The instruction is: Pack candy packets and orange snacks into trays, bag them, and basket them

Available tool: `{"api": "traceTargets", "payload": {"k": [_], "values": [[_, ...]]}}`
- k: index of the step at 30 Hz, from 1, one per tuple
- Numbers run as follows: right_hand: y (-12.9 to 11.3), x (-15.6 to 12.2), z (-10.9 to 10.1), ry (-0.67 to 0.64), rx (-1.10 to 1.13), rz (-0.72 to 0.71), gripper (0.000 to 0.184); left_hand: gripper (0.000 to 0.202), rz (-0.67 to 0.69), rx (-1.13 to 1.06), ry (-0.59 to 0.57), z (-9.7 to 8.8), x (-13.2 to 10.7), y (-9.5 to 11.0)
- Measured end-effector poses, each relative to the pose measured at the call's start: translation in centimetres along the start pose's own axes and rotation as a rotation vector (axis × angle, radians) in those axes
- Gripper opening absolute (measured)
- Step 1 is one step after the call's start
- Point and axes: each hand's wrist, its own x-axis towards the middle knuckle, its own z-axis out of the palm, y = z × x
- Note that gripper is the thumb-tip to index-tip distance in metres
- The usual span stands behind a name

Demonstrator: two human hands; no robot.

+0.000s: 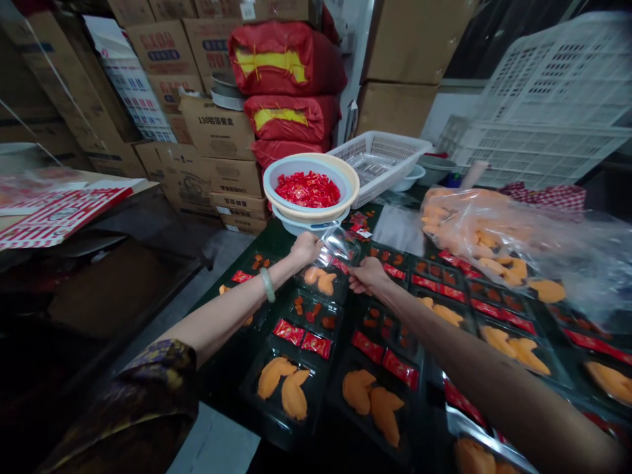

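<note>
My left hand (305, 249), with a pale green bangle on its wrist, and my right hand (366, 275) both grip a clear plastic lid (336, 245) over the rows of black plastic trays (261, 415). Each tray holds orange fruit-like pieces (295, 396) and small red sachets (289, 332). Just behind my left hand stands a cream-rimmed bowl (316, 159) of red sachets (307, 189), set on a pale blue bowl. A clear plastic bag of orange pieces (476, 240) lies at the right.
A white plastic basket (380, 164) holds clear lids behind the bowl. Red sacks (286, 99) and cardboard boxes (217, 128) are stacked at the back, white crates (538, 112) stand at the right, and red-striped printed sheets (59, 214) lie on a side table.
</note>
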Motion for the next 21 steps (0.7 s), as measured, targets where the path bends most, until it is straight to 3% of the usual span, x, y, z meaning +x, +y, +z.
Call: {"api": "traceTargets", "payload": {"k": [6, 10, 12, 14, 18, 19, 21], "values": [[0.5, -0.8, 0.0, 0.04, 0.128, -0.092, 0.02, 0.015, -0.01, 0.009, 0.044, 0.2, -0.5, 0.6], [0.4, -1.8, -1.4, 0.081, 0.296, -0.178, 0.021, 0.003, -0.029, -0.103, -0.097, -0.3, -1.6, 2.5], [-0.3, -2.5, -3.2, 0.068, 0.367, -0.226, 0.019, 0.015, -0.002, -0.113, -0.2, -1.2, -2.2, 3.3], [-1.7, -3.3, -5.4, -0.003, 0.421, -0.31, 0.019, 0.03, 0.079, -0.003, -0.153, -2.6, -3.0, 4.1], [-5.7, -5.6, -8.6, -0.201, 0.317, -0.497, 0.018, 0.076, 0.473, 0.308, 0.21, -5.6, -5.9, 7.4], [-6.7, -6.3, -8.8, -0.245, 0.246, -0.516, 0.018, 0.076, 0.6, 0.396, 0.206, -6.3, -6.9, 8.6], [-8.9, -7.6, -8.1, -0.303, 0.143, -0.558, 0.016, 0.061, 0.742, 0.603, 0.05, -7.4, -8.7, 11.2]]}}
